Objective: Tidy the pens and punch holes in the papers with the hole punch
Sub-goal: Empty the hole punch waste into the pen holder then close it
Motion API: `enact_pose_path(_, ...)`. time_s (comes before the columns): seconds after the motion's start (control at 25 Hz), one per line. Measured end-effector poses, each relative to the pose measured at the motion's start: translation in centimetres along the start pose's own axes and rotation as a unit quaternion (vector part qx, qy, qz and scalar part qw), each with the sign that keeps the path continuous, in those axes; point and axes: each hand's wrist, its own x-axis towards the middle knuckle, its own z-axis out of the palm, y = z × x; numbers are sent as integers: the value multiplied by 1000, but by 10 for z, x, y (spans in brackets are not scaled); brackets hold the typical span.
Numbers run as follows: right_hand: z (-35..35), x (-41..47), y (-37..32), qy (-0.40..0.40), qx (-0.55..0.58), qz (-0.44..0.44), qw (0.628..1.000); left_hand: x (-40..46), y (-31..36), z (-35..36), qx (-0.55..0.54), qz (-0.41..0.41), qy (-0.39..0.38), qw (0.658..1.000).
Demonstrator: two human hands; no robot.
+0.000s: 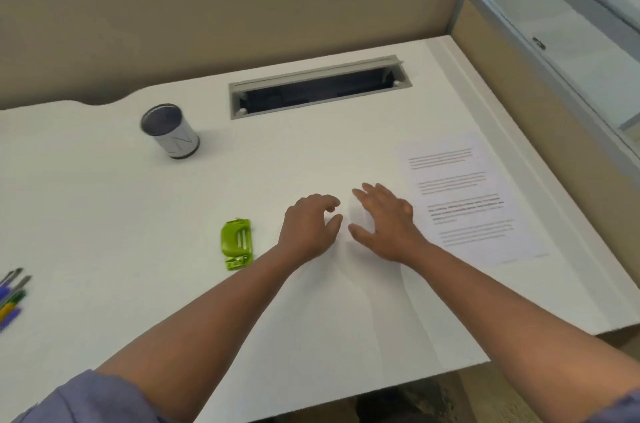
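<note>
Both hands are hovering just right of the lime-green plastic hole punch: the left hand with fingers loosely curled, holding nothing, the right hand with fingers spread. The printed white paper sheet is lying further right, the blurred coloured pens far left.

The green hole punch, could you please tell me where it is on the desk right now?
In the head view the green hole punch lies flat on the white desk, just left of the left hand, untouched, nearer than the pen cup.
</note>
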Motion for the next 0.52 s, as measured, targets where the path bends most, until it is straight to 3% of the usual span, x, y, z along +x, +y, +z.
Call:
enact_pose_path(0.2, 39, 18, -90, -90, 15, -73, 993, -45, -68, -57, 20, -67, 119, 990)
enact_pose_path(0.32, 60, 30, -128, -120, 4, -82, 989, -63, -103, -81, -9, -145, 98, 985)
enact_pose_path(0.44, 77, 44, -153, -141, -20, -70, 987, -65, -126, -94, -109, -265, 36, 958)
enact_pose_path(0.52, 84, 53, -163, -149, -46, -67, 986, -62, -137, -97, -176, -298, 7, 938)
